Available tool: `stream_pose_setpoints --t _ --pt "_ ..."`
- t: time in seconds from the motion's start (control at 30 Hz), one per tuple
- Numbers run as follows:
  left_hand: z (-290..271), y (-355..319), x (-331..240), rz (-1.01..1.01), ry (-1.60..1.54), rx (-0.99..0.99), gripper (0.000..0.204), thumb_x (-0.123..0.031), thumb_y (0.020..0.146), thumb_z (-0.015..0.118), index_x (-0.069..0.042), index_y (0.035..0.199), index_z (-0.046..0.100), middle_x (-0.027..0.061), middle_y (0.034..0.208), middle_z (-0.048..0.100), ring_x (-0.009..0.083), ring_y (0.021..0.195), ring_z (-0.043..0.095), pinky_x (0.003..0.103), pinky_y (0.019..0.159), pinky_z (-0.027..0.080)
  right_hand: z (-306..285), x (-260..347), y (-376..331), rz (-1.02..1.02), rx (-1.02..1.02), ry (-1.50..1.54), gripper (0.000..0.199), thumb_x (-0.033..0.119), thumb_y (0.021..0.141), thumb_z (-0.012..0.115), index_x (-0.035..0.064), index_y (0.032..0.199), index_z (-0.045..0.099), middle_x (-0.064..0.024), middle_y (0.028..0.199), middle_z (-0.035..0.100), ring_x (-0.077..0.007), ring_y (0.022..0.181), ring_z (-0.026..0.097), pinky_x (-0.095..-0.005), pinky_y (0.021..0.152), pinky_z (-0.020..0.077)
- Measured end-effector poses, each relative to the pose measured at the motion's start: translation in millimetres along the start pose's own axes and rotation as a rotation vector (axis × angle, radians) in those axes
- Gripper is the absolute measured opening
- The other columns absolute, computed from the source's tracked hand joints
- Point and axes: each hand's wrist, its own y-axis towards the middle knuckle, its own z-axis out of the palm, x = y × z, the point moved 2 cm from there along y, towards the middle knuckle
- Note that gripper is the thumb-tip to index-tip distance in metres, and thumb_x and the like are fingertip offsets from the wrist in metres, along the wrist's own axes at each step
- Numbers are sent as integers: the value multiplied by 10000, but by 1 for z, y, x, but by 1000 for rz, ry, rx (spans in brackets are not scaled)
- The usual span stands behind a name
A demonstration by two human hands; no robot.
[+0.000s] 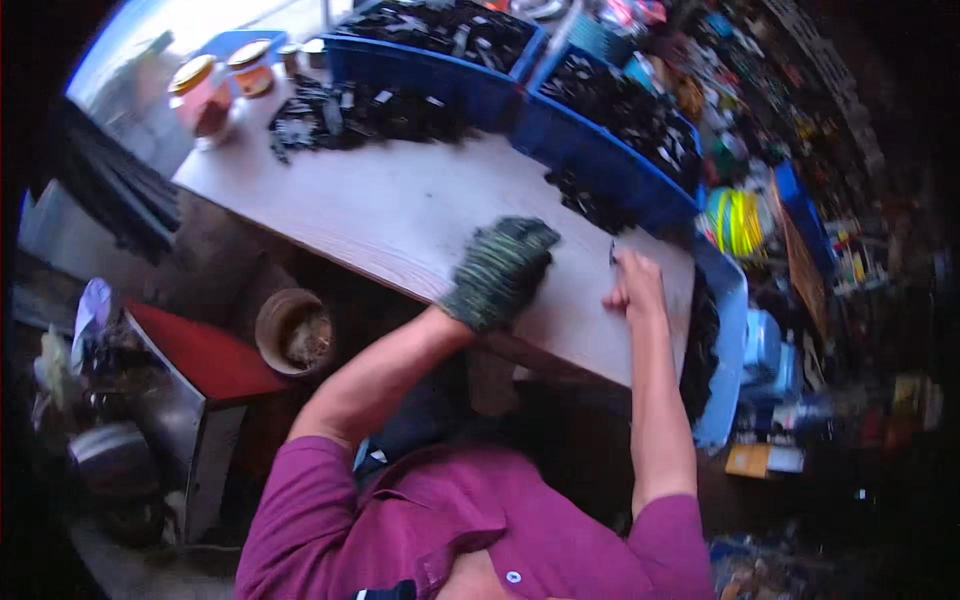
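Note:
My left hand (pixel 503 272) wears a dark green striped knit glove and is curled closed over the white tabletop (pixel 390 200). Anything inside its fingers is hidden. Bare and closed, my right hand (pixel 638 285) is above the table's right part. A small dark piece (pixel 613 252) shows at its fingertips, too blurred to name. Beyond that hand lies a loose heap of small black pieces (pixel 590 203). More black pieces (pixel 375 115) are piled along the table's far side, with a few pale bits among them.
Blue bins (pixel 430 78) full of black pieces line the far edge. A light blue tub (pixel 722 350) adjoins the table's right end. Jars (pixel 200 100) stand at the far left. A round bucket (pixel 295 332) and a red-topped stand (pixel 205 350) are left of me. Clutter fills the right.

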Motion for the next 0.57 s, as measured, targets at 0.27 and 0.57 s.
stream_pose_setpoints --t 0.27,0.57 --pt "33 -3 -17 -38 -317 169 283 -142 852 637 -67 1126 631 174 1008 655 383 959 624 464 812 504 27 -31 -36 -234 322 168 279 285 943 585 106 736 531 1 461 414 -117 326 367 -301 310 375" --pt "40 -7 -6 -332 -437 195 325 -350 900 669 -76 1069 624 173 1043 665 382 965 638 450 777 514 37 -33 -42 -142 285 201 332 373 957 602 105 766 555 21 445 411 -85 305 326 -290 304 371"
